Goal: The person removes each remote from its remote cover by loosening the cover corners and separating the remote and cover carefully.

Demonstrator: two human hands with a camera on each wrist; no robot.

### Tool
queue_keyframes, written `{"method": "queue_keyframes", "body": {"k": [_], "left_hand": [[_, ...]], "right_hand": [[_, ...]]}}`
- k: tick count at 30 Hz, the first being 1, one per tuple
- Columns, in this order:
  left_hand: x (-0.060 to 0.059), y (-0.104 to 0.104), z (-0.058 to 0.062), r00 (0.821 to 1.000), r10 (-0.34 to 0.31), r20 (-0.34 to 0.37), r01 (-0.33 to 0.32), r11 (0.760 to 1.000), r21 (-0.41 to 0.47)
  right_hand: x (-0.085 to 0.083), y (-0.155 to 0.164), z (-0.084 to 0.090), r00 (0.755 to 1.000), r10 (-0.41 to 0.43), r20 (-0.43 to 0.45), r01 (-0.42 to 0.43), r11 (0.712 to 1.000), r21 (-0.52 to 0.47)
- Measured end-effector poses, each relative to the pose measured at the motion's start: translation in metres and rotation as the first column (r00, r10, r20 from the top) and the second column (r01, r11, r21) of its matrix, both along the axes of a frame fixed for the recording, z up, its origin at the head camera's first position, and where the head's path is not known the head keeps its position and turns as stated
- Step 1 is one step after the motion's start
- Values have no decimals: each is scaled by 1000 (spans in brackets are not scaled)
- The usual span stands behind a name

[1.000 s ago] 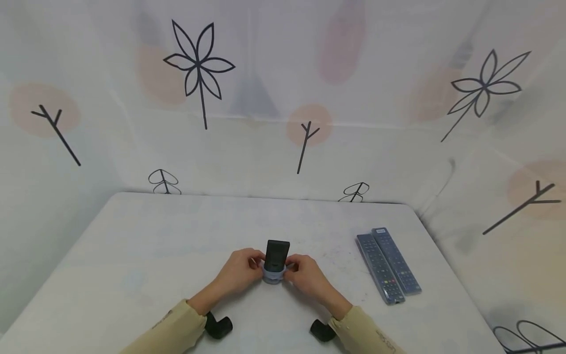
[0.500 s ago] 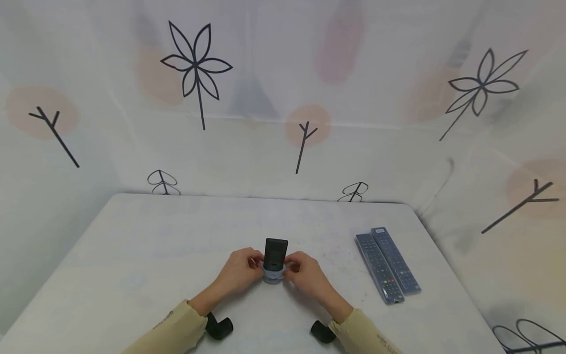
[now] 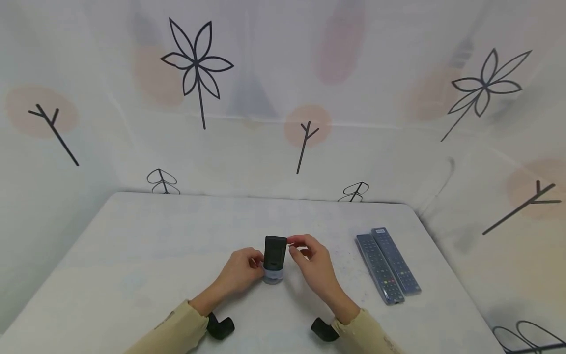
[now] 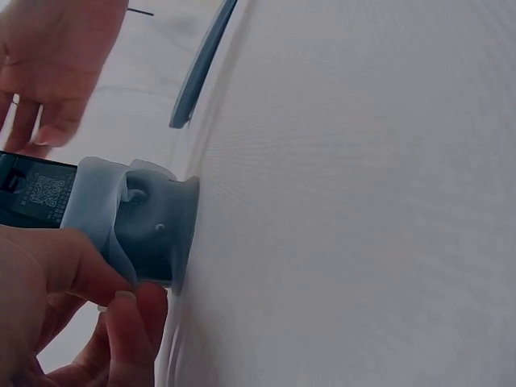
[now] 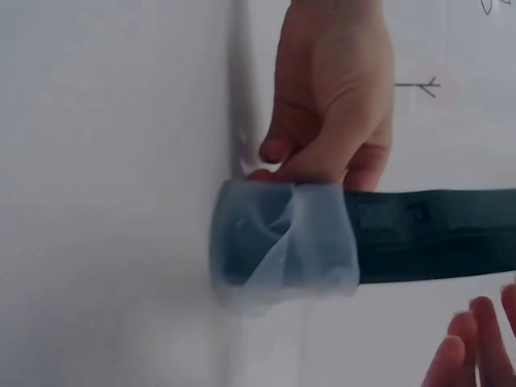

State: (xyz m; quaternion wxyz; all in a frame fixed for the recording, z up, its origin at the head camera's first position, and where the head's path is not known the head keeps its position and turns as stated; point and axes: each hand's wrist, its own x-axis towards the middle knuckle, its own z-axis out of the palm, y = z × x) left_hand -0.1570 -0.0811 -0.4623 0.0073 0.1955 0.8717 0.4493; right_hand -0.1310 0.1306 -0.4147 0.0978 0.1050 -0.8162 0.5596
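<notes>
Nearest us, our left hand (image 3: pixel 240 268) gripped the bunched pale silicone sleeve (image 3: pixel 272 272) at the foot of the dark remote (image 3: pixel 275 251), which stood on end on the tabletop (image 3: pixel 146 246) between our two hands. In the left wrist view, the thumb and fingertips (image 4: pixel 121 314) pinched the sleeve's lower edge where it met the tabletop. Our right hand (image 3: pixel 313 263) hovered beside the remote's top, fingers loosely curled, index tip near the upper corner; we could not tell whether it touched. We judged the remote top-heavy and held only at its base: a nudge from the right hand might have tipped it away from us. The sleeve, gathered unevenly, might have slipped off or folded under. Well beyond the right hand lay two sleeved remotes (image 3: pixel 388 264), side by side.
</notes>
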Motion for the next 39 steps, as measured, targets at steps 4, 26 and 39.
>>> {"method": "queue_keyframes", "body": {"k": [4,26,39], "left_hand": [[0,0,2,1000,-2,7,2,1000,1],[-5,1,0,999,3,32,-2,1000,-19],[-7,-4,4,994,-41,100,43,999,-10]], "right_hand": [[2,-2,7,993,70,-98,-79,992,-96],[0,-16,6,987,117,-106,-133,977,-167],[10,-18,29,999,45,8,-44,993,-111]]}}
